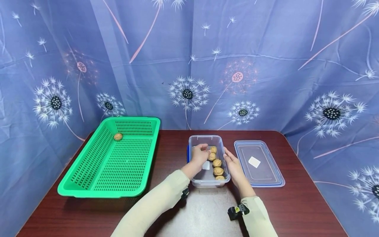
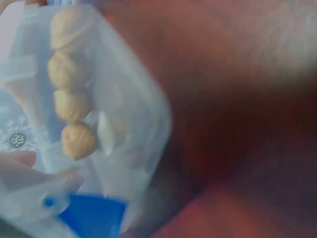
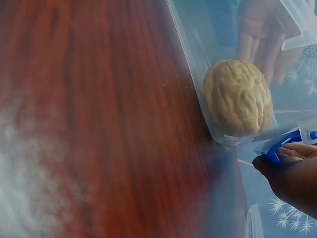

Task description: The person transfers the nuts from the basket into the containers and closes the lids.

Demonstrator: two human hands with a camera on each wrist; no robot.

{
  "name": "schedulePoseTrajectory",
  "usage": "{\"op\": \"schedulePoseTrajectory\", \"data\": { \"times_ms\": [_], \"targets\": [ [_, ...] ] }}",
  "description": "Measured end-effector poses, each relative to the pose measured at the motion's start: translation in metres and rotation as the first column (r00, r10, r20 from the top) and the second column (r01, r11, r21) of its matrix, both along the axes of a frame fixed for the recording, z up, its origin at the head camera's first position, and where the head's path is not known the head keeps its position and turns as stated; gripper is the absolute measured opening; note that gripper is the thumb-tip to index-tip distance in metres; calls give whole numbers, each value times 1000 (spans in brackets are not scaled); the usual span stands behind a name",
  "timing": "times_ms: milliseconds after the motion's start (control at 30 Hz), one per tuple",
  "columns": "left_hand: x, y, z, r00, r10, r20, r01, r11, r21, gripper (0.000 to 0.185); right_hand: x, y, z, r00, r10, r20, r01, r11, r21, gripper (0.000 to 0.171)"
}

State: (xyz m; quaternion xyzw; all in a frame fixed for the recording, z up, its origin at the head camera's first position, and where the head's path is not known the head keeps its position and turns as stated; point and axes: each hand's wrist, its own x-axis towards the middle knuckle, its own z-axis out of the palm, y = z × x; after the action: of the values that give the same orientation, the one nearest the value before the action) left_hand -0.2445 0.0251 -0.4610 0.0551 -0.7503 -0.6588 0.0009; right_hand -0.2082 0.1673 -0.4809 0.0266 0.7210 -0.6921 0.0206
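Note:
A clear plastic food container (image 1: 208, 182) holds several walnuts (image 1: 218, 171) in a row along its right side. My left hand (image 1: 199, 158) reaches inside it, fingertips at the farther walnuts; whether they pinch one is unclear. In the left wrist view, that hand (image 2: 29, 173) shows beside a blue latch (image 2: 94, 213), with the walnuts (image 2: 72, 104) lined up above. My right hand (image 1: 236, 168) holds the container's right wall. The right wrist view shows the hand (image 3: 292, 178) at a blue latch (image 3: 282, 144), and a walnut (image 3: 238, 97) through the clear plastic.
A green slotted basket (image 1: 148, 158) stands on the left of the dark red table (image 1: 195, 210), with one walnut (image 1: 118, 136) at its far left corner. Right of the container lies a clear lid (image 1: 260, 171) bearing a white label (image 1: 254, 162). A patterned blue curtain (image 1: 154, 82) hangs behind.

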Motion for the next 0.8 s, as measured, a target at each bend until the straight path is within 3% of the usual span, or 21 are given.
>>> {"op": "schedulePoseTrajectory", "data": {
  "times_ms": [267,500,800],
  "targets": [
    [-13,-10,34,999,-29,-27,29,1000,6,36,-1,0,-1,1000,-5,-9,5,1000,6,46],
    [-32,-34,69,997,-29,-66,32,998,51,38,-1,0,0,1000,-4,1,4,1000,21,47],
    [-47,-75,110,995,47,-89,-36,992,123,41,-1,1,-1,1000,7,-13,-7,1000,21,47]
  ]
}}
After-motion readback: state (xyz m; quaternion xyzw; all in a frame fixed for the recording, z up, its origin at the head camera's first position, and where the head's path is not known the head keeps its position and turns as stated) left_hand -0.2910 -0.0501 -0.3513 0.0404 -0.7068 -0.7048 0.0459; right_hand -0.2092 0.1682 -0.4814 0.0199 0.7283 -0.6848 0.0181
